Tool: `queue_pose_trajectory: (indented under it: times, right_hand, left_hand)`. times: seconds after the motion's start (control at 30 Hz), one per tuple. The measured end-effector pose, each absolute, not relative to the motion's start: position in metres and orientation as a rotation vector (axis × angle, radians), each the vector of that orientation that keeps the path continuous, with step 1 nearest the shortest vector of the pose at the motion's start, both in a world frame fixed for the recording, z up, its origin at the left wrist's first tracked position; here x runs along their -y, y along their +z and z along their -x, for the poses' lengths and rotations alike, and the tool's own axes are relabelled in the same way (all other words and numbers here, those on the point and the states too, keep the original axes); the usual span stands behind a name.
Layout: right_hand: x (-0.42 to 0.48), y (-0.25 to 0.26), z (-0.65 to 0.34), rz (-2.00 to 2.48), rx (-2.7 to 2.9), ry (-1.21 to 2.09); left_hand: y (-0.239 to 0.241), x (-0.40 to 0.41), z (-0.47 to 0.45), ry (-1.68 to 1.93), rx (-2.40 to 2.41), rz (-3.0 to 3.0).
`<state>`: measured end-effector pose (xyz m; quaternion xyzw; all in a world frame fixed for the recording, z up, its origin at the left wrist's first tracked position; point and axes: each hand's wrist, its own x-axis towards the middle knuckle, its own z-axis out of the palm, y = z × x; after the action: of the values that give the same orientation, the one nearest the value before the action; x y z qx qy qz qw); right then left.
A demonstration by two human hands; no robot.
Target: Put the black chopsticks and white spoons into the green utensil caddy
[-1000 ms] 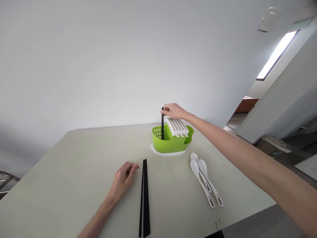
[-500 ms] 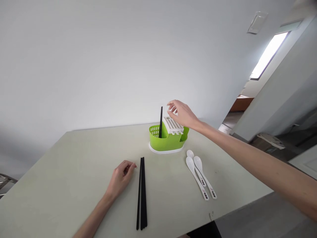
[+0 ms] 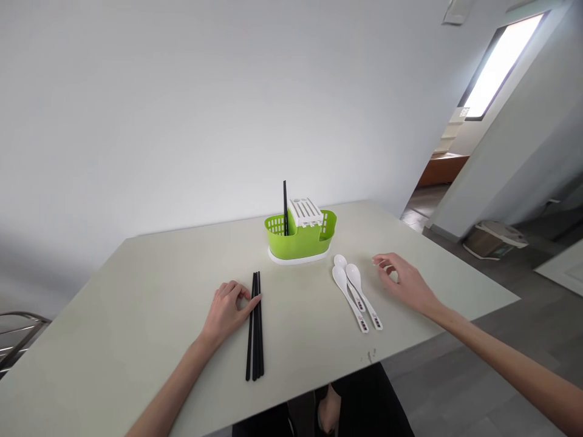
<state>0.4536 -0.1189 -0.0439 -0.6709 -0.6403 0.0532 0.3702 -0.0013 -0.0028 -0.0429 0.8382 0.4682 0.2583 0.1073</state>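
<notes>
My left hand [image 3: 230,309] rests on the table at the upper half of several black chopsticks [image 3: 255,346]. Its thumb lies across them, while the curled fingers stay apart from it and grip nothing that I can see. To the right of three white spoons [image 3: 353,291] is my right hand [image 3: 403,282], empty, with thumb and fingers loosely bent and apart. A green utensil holder [image 3: 298,246] with a white base and a slotted white top [image 3: 305,211] stands farther back. Black chopsticks [image 3: 285,206] stand upright in its left compartment.
Everything sits on a pale table [image 3: 150,303] against a white wall [image 3: 182,121]. The person's legs [image 3: 368,400] show below the front edge. A metal rack [image 3: 20,337] is at far left, and an appliance [image 3: 494,240] stands on the floor at right.
My right hand has come down from above the holder to the right of the spoons. My left hand has shifted right onto the chopsticks. The camera view has moved slightly.
</notes>
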Motion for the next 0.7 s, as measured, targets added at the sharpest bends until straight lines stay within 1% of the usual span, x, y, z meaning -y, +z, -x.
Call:
queue_pose_trajectory:
  times: [0.1, 0.23, 0.4, 0.57, 0.7]
  right_hand:
    - [0.125, -0.075, -0.465, 1.759, 1.346, 0.304]
    - [0.130, -0.099, -0.466, 1.709, 1.175, 0.437]
    - [0.133, -0.097, -0.460, 1.679, 1.093, 0.479]
    - [0.134, -0.092, -0.458, 1.667, 1.094, 0.482]
    - [0.135, -0.093, -0.458, 1.650, 1.091, 0.472]
  left_hand:
    - [-0.043, 0.004, 0.004, 0.741, -1.421, -2.485]
    - [-0.040, 0.009, 0.009, 0.719, -1.489, -2.493]
    - [-0.022, 0.014, 0.016, 0.579, -1.564, -2.488]
    - [0.005, 0.014, 0.024, 0.293, -1.757, -2.434]
    - [0.015, 0.010, 0.025, 0.141, -1.832, -2.589]
